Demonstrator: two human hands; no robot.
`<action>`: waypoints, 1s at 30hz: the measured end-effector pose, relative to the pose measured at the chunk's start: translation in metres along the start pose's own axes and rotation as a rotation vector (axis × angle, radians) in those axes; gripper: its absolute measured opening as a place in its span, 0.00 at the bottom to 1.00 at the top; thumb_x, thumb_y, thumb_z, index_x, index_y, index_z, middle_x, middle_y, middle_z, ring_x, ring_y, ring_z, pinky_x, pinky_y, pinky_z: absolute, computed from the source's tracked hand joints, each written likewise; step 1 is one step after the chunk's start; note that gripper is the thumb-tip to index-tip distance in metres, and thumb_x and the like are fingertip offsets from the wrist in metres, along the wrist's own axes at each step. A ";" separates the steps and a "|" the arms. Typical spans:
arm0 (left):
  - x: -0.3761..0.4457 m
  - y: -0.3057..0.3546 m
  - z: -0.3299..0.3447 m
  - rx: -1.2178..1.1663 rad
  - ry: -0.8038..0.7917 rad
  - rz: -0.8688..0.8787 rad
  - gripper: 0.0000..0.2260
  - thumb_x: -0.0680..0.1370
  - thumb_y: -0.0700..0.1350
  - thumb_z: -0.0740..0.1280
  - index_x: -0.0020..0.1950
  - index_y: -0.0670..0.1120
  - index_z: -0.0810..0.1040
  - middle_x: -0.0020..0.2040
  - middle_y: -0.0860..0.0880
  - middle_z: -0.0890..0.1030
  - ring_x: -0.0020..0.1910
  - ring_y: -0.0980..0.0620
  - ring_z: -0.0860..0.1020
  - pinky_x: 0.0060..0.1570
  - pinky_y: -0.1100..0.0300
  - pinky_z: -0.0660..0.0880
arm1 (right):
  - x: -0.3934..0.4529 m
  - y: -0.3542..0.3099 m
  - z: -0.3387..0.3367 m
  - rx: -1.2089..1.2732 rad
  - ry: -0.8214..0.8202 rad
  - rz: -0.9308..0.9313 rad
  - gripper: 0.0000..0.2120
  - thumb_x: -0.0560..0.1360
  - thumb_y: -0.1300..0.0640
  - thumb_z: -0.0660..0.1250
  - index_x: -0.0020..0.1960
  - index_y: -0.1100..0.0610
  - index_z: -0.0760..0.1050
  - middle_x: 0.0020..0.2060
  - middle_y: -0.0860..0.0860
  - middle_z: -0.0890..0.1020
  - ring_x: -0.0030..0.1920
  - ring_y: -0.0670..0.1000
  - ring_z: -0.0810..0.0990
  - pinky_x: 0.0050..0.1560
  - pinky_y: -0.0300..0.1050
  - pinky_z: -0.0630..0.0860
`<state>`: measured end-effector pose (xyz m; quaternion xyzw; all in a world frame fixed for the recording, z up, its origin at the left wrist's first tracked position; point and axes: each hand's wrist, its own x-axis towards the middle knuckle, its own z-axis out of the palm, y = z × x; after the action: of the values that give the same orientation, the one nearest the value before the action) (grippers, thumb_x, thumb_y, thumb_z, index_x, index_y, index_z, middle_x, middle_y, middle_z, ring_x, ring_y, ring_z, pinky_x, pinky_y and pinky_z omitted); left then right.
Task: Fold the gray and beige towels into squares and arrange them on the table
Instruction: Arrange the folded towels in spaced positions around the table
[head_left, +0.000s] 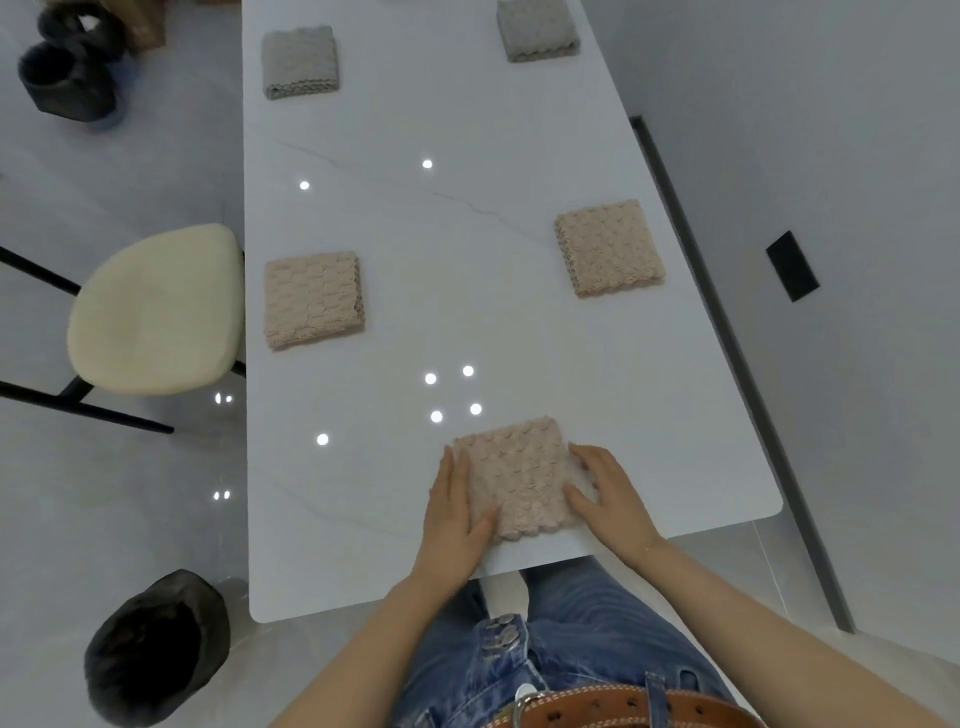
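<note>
A folded beige towel lies as a square near the front edge of the white table. My left hand lies flat against its left side, thumb on the cloth. My right hand rests on its right side with fingers spread over the cloth. Two more folded beige towels lie further back, one at the left and one at the right. Two folded gray towels sit at the far end, left and right.
A cream-seated chair stands against the table's left side. A dark bin sits on the floor at the front left, and dark pots at the back left. A wall runs along the right.
</note>
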<state>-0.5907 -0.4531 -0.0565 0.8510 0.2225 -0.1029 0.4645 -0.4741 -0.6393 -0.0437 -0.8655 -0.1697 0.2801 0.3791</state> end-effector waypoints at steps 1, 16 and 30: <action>-0.005 0.000 0.001 -0.130 -0.007 -0.072 0.32 0.80 0.56 0.58 0.78 0.50 0.45 0.76 0.54 0.45 0.75 0.57 0.44 0.74 0.57 0.42 | -0.004 0.002 0.002 0.039 0.029 0.068 0.23 0.78 0.59 0.64 0.71 0.58 0.64 0.62 0.49 0.69 0.59 0.48 0.71 0.60 0.33 0.67; -0.027 0.013 -0.011 -0.590 -0.066 -0.242 0.22 0.83 0.51 0.53 0.77 0.50 0.57 0.74 0.55 0.64 0.70 0.62 0.63 0.70 0.65 0.59 | -0.011 -0.018 0.020 0.122 -0.009 0.217 0.19 0.79 0.62 0.61 0.69 0.57 0.67 0.58 0.54 0.71 0.48 0.44 0.71 0.48 0.24 0.65; -0.034 0.002 -0.068 0.615 0.067 0.191 0.29 0.77 0.62 0.40 0.77 0.55 0.40 0.78 0.52 0.39 0.77 0.52 0.40 0.74 0.50 0.36 | -0.041 -0.054 0.016 -0.546 0.165 -0.072 0.41 0.75 0.32 0.40 0.75 0.59 0.60 0.74 0.56 0.62 0.73 0.56 0.63 0.71 0.51 0.59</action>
<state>-0.6219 -0.4069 -0.0046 0.9714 0.1153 -0.0930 0.1854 -0.5207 -0.6162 0.0026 -0.9488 -0.2380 0.1390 0.1541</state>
